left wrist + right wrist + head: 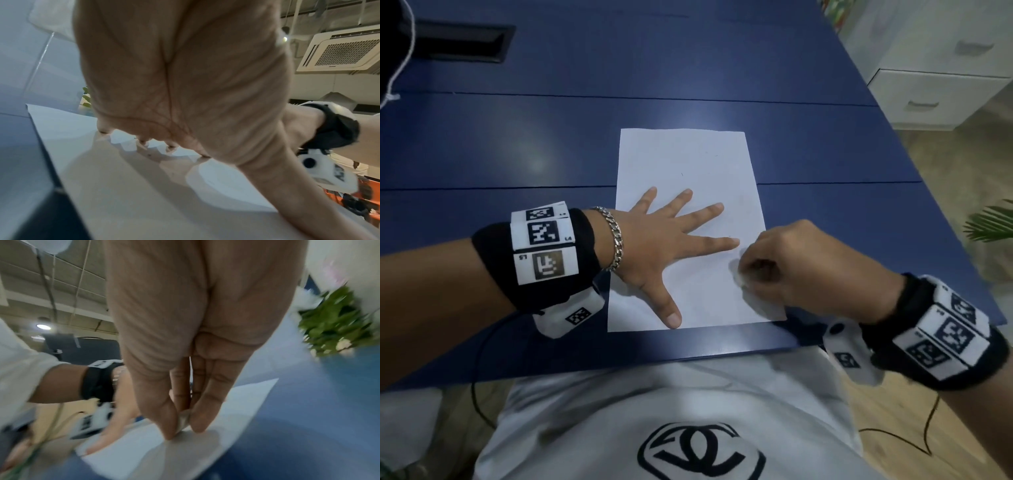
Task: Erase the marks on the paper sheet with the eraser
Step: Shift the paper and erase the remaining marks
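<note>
Right hand [804, 270]: fingertips pinched round a small pale eraser [183, 420], its end pressed to the paper sheet [688, 161] nr the right edge, low down; blurred in head view, so prob. mid-rub.
Left hand [654, 246]: flat, fingers straight & spread, palm down on the sheet's near-left part, pinning it.
Sheet position: lay on the blue counter [517, 154] close to the near edge, long side running away from the person.
Progress: most of the sheet looked clean; a few tiny faint specks showed in the far half, w/ a faint grey smudge mid-right. Marks under the hands couldn't be seen. I'd say well along, not finished.
Left to do: prob. those far specks & the smudge.
Paper: thin, matte white, rectangular, lying flat.
Eraser: small, soft-looking, off-white; shape mostly hidden by the fingers.
Counter: smooth painted panels w/ straight seams, slight sheen.
Bracelet [616, 240]: silver chain on the left wrist.
</note>
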`<state>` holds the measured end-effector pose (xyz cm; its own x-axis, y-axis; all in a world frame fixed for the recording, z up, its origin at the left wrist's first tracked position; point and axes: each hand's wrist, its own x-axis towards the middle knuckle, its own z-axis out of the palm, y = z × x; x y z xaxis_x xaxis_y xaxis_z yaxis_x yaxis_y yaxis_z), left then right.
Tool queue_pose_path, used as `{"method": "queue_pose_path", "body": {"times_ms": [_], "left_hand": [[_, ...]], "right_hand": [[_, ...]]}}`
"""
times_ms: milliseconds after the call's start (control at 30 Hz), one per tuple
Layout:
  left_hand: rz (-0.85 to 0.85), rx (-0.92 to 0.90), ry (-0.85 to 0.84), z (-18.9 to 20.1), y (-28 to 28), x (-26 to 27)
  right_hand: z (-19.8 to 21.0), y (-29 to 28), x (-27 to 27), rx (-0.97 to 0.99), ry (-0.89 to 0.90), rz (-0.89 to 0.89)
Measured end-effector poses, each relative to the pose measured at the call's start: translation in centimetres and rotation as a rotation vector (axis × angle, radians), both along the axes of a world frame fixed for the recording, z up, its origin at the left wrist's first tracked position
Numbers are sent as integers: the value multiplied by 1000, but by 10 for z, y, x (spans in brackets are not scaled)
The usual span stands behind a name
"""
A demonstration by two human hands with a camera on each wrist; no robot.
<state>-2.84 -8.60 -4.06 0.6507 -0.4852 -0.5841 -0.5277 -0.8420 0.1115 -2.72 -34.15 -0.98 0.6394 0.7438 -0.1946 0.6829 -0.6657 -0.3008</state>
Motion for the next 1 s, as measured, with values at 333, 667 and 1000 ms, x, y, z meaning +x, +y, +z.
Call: {"method": "queue_pose_path", "body": {"times_ms": [333, 667, 1000], "left_hand": [[51, -148, -24, 8, 7, -10], [526, -357, -374, 53, 52, 93], [571, -163, -324, 19, 37, 142]], "right_hand": [[5, -73, 1, 205, -31, -378], [-13, -89, -9, 69, -32, -391], [-1, -74, -35, -12, -96, -331]]}}
